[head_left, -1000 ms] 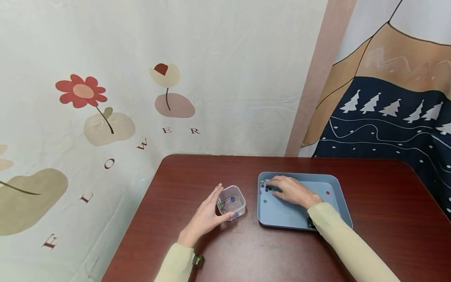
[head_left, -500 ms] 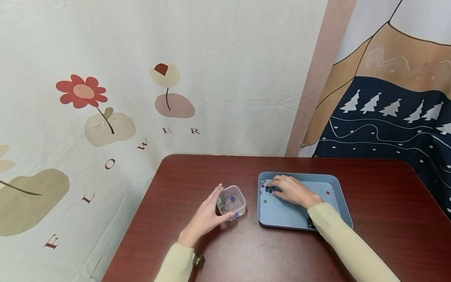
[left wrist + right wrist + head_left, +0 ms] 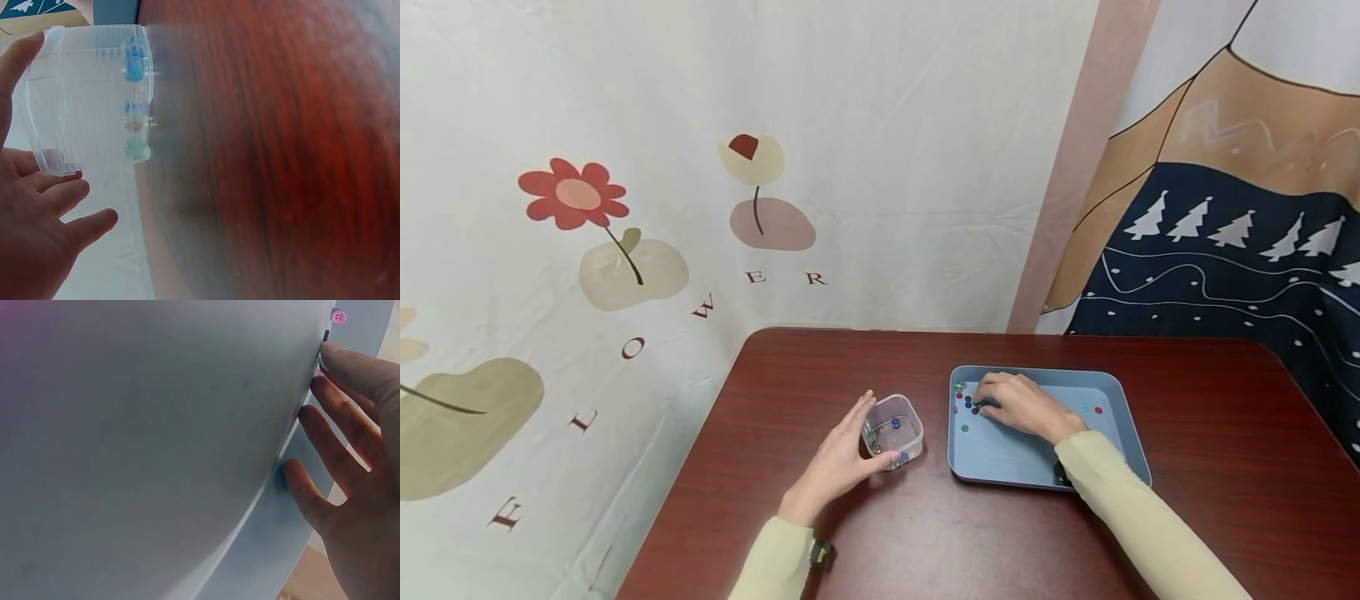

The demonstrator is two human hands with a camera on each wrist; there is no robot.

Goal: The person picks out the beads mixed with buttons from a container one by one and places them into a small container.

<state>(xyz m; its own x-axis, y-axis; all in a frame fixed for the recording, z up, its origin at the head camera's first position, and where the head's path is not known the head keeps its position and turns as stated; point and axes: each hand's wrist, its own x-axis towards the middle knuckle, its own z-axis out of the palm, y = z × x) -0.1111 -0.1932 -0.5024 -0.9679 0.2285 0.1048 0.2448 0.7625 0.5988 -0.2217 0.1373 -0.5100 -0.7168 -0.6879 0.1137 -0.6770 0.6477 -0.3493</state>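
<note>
On the left of the table, my left hand (image 3: 837,458) holds a clear square plastic box (image 3: 911,446) between thumb and fingers. Several glass marbles (image 3: 134,69) lie at the bottom of the box, blue and green ones among them. My right hand (image 3: 1022,406) reaches into a blue-grey tray (image 3: 1037,468), fingertips down on its floor beside several dark buttons (image 3: 976,409). In the right wrist view, thumb and forefinger come close together by a small dark edge, with a pink button (image 3: 339,316) just beyond. The palm hides part of the tray.
More small buttons lie along the tray's left side, including a red button (image 3: 958,396) and a green button (image 3: 965,428). Another red button (image 3: 1098,410) and a pale blue button (image 3: 1086,407) are at the right. The brown table (image 3: 925,533) meets a printed curtain behind.
My right fingertips have drawn slightly to the right, and a dark button by them has shifted the same way. My left hand and the plastic box have stayed in place.
</note>
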